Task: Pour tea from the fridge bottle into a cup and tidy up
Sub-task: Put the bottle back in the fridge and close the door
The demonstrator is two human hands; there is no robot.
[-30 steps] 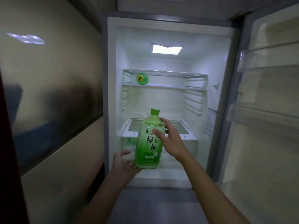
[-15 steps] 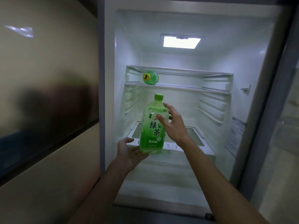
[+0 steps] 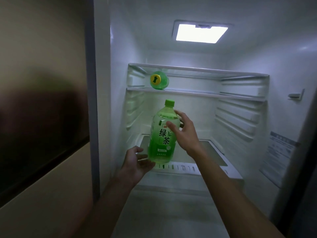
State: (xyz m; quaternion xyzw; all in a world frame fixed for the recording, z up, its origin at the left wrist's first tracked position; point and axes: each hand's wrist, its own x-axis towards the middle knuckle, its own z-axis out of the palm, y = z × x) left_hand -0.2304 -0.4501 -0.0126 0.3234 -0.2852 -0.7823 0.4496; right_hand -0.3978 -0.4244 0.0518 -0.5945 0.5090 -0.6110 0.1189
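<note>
A green tea bottle (image 3: 162,134) with a green cap stands upright inside the open fridge, just above the white drawer cover (image 3: 228,174). My right hand (image 3: 186,133) grips its upper right side, thumb across the label. My left hand (image 3: 137,162) cups the bottle's base from the lower left, palm up. The bottle is capped and mostly full of pale green liquid. No cup is in view.
A second green bottle (image 3: 158,81) with a yellow cap lies on its side on the glass shelf (image 3: 214,96) above. The fridge light (image 3: 201,34) is on. A dark glossy cabinet panel (image 3: 42,117) stands to the left. A label sticker (image 3: 276,158) is on the fridge's right wall.
The view has moved closer into the fridge. Both hands have carried the bottle deeper inside and slightly up, over the drawer cover; the fridge door on the right has left the view.
</note>
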